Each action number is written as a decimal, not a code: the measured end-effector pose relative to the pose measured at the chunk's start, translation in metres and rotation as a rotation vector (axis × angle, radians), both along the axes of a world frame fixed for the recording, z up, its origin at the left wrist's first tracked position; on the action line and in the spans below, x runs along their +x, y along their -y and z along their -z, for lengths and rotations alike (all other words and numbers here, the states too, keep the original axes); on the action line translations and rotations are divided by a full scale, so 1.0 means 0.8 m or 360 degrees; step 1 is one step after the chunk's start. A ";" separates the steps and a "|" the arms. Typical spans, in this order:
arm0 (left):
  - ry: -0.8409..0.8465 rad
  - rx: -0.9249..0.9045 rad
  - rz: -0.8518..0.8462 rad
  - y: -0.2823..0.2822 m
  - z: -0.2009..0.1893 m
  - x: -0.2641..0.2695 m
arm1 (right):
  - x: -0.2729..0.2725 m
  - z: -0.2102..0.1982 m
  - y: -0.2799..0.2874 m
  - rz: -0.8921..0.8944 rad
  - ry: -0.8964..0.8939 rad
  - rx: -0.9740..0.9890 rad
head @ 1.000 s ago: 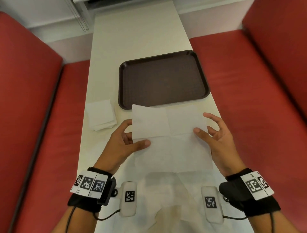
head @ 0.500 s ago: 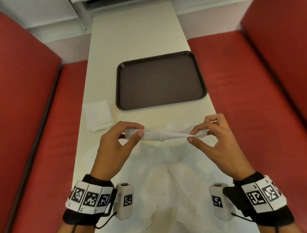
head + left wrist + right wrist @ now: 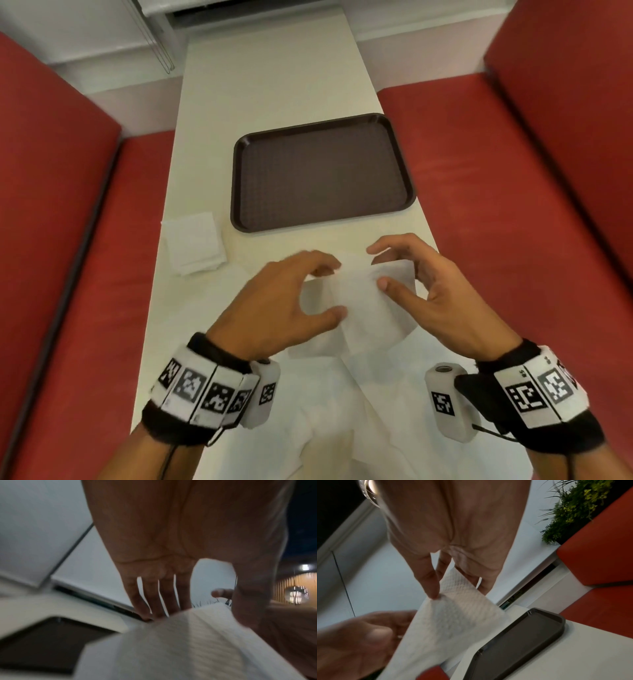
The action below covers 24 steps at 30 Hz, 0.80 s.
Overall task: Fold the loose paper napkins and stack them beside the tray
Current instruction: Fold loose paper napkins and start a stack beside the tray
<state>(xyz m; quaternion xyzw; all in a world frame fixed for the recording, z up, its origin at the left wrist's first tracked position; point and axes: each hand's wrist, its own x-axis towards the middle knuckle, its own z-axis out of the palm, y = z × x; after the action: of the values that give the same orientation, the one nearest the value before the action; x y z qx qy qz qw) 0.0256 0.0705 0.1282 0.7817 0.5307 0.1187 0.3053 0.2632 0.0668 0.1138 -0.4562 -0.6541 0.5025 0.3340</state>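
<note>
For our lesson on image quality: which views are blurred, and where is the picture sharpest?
Head view: the left hand and right hand are slightly motion-smeared; the tray is crisper. Left wrist view: the napkin and tray are heavily blurred. Right wrist view: sharpest, the napkin's embossing visible.

1. One brown tray lies on one long white table.
2. One small stack of folded white napkins sits just beside the tray's left near corner; the number of sheets in it cannot be told.
3. One napkin is held up between two hands: one left hand and one right hand.
4. Several more loose white napkins overlap on the near end of the table; their edges blend together, so no exact count is possible.
5. Two wristbands with black-and-white markers, one on each wrist.
6. Two red bench seats, one on each side of the table.
7. One green plant, seen only from the right wrist view.
</note>
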 end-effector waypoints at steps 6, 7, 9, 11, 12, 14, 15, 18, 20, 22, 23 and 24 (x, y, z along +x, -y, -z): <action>0.0603 -0.0495 -0.0280 -0.009 0.012 0.008 | 0.007 -0.004 -0.013 0.0319 0.0005 0.0047; 0.0753 -0.0565 -0.0403 -0.005 0.012 0.008 | 0.010 -0.001 -0.013 0.0447 -0.0037 0.0008; 0.0952 -0.0629 -0.0569 0.004 0.013 0.011 | 0.011 0.003 -0.006 0.0568 -0.0041 0.0044; 0.1055 -0.0607 -0.0633 0.010 0.014 0.015 | 0.007 0.003 0.008 0.0400 0.0140 0.0249; 0.1097 -0.0586 -0.0660 0.012 0.015 0.016 | 0.002 0.003 0.016 0.0241 0.0273 0.0364; 0.1148 -0.0543 -0.0702 0.017 0.012 0.019 | -0.012 0.006 0.028 -0.0017 0.0476 0.0494; 0.1149 -0.0522 -0.0707 0.020 0.009 0.019 | -0.019 0.009 0.032 -0.0055 0.0508 0.0498; 0.1158 -0.0478 -0.0716 0.025 0.003 0.016 | -0.036 0.015 0.038 0.0026 0.0418 0.0436; 0.1165 -0.0459 -0.0709 0.027 0.001 0.009 | -0.044 0.018 0.039 0.0088 0.0362 0.0417; 0.1162 -0.0421 -0.0683 0.028 0.001 -0.001 | -0.050 0.019 0.038 0.0138 0.0281 0.0349; 0.1146 -0.0389 -0.0668 0.029 0.000 -0.006 | -0.052 0.019 0.037 0.0160 0.0235 0.0288; 0.1113 -0.0345 -0.0659 0.029 0.001 -0.011 | -0.055 0.017 0.036 0.0176 0.0184 0.0221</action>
<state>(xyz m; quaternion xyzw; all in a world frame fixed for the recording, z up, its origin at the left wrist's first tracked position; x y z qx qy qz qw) 0.0169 0.0470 0.1276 0.5345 0.5504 0.3794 0.5171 0.2189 0.0378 0.1001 -0.4956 -0.6793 0.4097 0.3537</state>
